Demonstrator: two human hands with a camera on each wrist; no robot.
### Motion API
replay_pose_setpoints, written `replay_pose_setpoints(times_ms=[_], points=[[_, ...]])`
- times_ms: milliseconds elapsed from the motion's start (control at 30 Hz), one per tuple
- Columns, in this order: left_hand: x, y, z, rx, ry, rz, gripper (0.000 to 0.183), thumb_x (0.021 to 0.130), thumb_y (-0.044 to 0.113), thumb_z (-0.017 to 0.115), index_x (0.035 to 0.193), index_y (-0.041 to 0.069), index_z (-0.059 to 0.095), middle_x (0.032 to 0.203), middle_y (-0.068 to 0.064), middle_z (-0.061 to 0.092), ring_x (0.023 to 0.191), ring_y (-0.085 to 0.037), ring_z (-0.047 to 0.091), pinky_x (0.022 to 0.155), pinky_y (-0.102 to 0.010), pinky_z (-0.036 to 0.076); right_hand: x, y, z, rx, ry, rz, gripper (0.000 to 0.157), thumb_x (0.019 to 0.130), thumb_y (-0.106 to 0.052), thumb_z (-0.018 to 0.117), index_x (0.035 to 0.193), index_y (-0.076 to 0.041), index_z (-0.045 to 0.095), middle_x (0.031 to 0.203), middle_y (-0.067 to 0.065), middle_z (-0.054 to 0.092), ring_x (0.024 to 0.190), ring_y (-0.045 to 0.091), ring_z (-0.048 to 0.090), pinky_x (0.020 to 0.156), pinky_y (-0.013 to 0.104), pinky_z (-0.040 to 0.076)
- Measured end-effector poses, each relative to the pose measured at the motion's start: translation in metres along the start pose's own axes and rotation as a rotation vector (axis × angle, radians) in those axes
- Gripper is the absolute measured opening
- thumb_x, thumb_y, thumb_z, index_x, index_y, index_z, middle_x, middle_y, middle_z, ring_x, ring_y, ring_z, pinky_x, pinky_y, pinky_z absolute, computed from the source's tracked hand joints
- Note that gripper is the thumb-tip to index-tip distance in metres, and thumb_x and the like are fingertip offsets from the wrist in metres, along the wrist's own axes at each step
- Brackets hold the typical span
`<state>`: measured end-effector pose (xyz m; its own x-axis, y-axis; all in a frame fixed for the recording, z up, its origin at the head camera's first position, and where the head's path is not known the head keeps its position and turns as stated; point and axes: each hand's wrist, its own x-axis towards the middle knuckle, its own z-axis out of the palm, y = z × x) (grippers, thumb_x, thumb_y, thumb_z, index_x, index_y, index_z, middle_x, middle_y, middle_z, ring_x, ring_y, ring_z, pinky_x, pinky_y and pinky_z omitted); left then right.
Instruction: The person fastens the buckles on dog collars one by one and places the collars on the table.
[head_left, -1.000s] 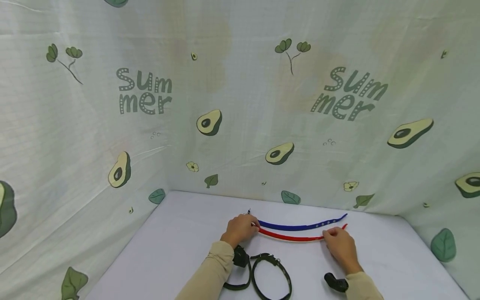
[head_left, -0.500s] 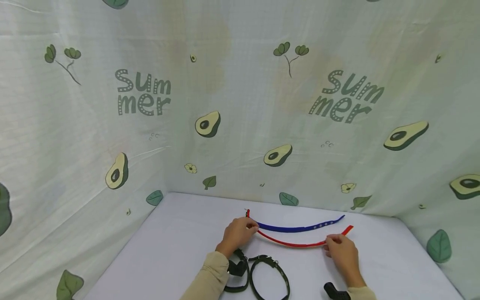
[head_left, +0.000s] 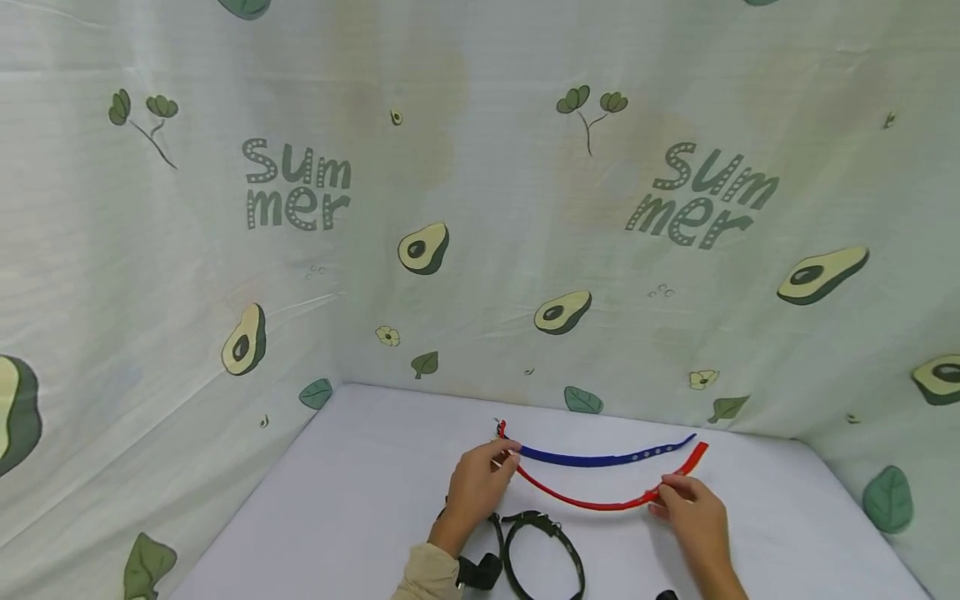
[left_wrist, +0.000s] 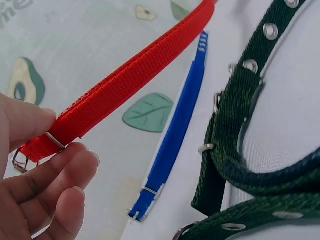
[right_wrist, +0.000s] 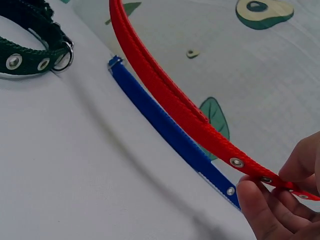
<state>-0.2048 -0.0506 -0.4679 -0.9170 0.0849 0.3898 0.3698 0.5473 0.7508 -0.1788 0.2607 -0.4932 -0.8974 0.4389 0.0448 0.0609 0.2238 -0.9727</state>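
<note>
A red collar (head_left: 600, 505) of webbing hangs in a sagging curve between my two hands. With thumb and fingers my left hand (head_left: 478, 483) pinches its buckle end; the left wrist view shows the metal buckle (left_wrist: 21, 162) sticking out past the fingers. My right hand (head_left: 693, 512) pinches the other end, where metal eyelets (right_wrist: 236, 162) run along the strap, and the red tip juts beyond the fingers. Behind it a blue collar (head_left: 577, 459) lies stretched out on the white table, its buckle (left_wrist: 136, 215) toward the left and its holes toward the right.
Closer to me, a dark green collar (head_left: 581, 567) lies curled in a loop on the table (head_left: 315, 500). A second dark loop with a black box-like piece (head_left: 480, 572) is partly behind my left arm. A printed curtain (head_left: 480, 250) hangs behind the table.
The red collar has come nearer to me, away from the blue one, and sags more deeply. Both hands have shifted slightly nearer, still pinching its ends.
</note>
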Motion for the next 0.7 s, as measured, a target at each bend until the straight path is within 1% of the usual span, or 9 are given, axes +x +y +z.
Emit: replay_pose_setpoints(times_ms=[67, 167, 233, 300, 400, 467, 533, 633, 700], points=[[-0.002, 0.004, -0.001, -0.002, 0.006, 0.005, 0.022, 0.095, 0.025, 0.069, 0.117, 0.023, 0.075, 0.088, 0.01, 0.069, 0.072, -0.004, 0.06, 0.057, -0.025, 0.047, -0.003, -0.002, -0.002, 0.011, 0.0, -0.006, 0.03, 0.096, -0.003, 0.058, 0.122, 0.013, 0.058, 0.103, 0.019, 0.061, 0.069, 0.01, 0.07, 0.067, 0.027, 0.058], [-0.005, 0.008, -0.001, 0.008, 0.009, -0.004, 0.029, 0.095, 0.026, 0.069, 0.124, 0.027, 0.071, 0.09, 0.01, 0.07, 0.071, -0.003, 0.059, 0.057, -0.025, 0.046, -0.008, -0.003, -0.003, 0.013, 0.007, -0.018, 0.03, 0.097, -0.003, 0.057, 0.122, 0.013, 0.057, 0.104, 0.021, 0.061, 0.069, 0.01, 0.07, 0.066, 0.027, 0.058], [-0.006, 0.01, -0.001, 0.007, 0.012, -0.006, 0.034, 0.096, 0.027, 0.069, 0.129, 0.029, 0.069, 0.09, 0.01, 0.069, 0.07, -0.002, 0.057, 0.056, -0.024, 0.045, -0.01, -0.002, -0.003, -0.007, 0.013, -0.018, 0.029, 0.097, -0.003, 0.056, 0.122, 0.011, 0.058, 0.104, 0.021, 0.062, 0.069, 0.011, 0.069, 0.066, 0.026, 0.058], [-0.007, 0.01, 0.0, -0.02, 0.013, 0.003, 0.039, 0.096, 0.027, 0.069, 0.135, 0.029, 0.064, 0.088, 0.01, 0.069, 0.067, -0.002, 0.056, 0.054, -0.024, 0.044, -0.012, 0.0, -0.002, -0.022, 0.026, -0.013, 0.028, 0.098, -0.004, 0.054, 0.122, 0.009, 0.059, 0.104, 0.021, 0.063, 0.07, 0.011, 0.069, 0.065, 0.025, 0.058], [-0.011, 0.009, 0.006, -0.094, 0.01, 0.0, 0.05, 0.096, 0.027, 0.069, 0.145, 0.031, 0.055, 0.085, 0.011, 0.067, 0.062, -0.003, 0.055, 0.05, -0.023, 0.042, -0.013, 0.004, 0.0, -0.05, 0.045, -0.002, 0.029, 0.099, -0.008, 0.052, 0.123, 0.006, 0.06, 0.106, 0.02, 0.063, 0.072, 0.011, 0.069, 0.065, 0.024, 0.057], [-0.013, 0.009, 0.01, -0.147, -0.007, -0.03, 0.059, 0.096, 0.028, 0.069, 0.151, 0.033, 0.045, 0.084, 0.011, 0.065, 0.06, -0.004, 0.057, 0.049, -0.023, 0.042, -0.014, 0.006, 0.002, -0.058, 0.065, -0.006, 0.03, 0.099, -0.008, 0.05, 0.124, 0.005, 0.06, 0.107, 0.021, 0.062, 0.071, 0.01, 0.068, 0.063, 0.024, 0.057], [-0.014, 0.011, 0.013, -0.193, -0.021, -0.071, 0.067, 0.096, 0.03, 0.069, 0.155, 0.032, 0.037, 0.085, 0.01, 0.064, 0.061, -0.005, 0.058, 0.05, -0.024, 0.044, -0.014, 0.007, 0.005, -0.063, 0.081, -0.004, 0.034, 0.098, -0.009, 0.05, 0.128, 0.005, 0.057, 0.109, 0.022, 0.061, 0.07, 0.01, 0.068, 0.061, 0.024, 0.056], [-0.013, 0.013, 0.015, -0.263, -0.038, -0.142, 0.075, 0.095, 0.03, 0.069, 0.158, 0.023, 0.029, 0.087, 0.006, 0.063, 0.064, -0.008, 0.061, 0.053, -0.025, 0.046, -0.015, 0.005, 0.007, -0.041, 0.097, 0.006, 0.044, 0.096, -0.007, 0.051, 0.138, 0.002, 0.051, 0.115, 0.027, 0.06, 0.068, 0.013, 0.068, 0.058, 0.026, 0.056], [-0.014, 0.013, 0.015, -0.305, -0.034, -0.182, 0.074, 0.095, 0.029, 0.07, 0.157, 0.016, 0.031, 0.088, 0.005, 0.062, 0.063, -0.01, 0.062, 0.053, -0.026, 0.045, -0.015, 0.003, 0.008, -0.045, 0.085, 0.032, 0.055, 0.095, -0.008, 0.051, 0.149, 0.0, 0.041, 0.121, 0.03, 0.058, 0.07, 0.015, 0.069, 0.058, 0.025, 0.056]])
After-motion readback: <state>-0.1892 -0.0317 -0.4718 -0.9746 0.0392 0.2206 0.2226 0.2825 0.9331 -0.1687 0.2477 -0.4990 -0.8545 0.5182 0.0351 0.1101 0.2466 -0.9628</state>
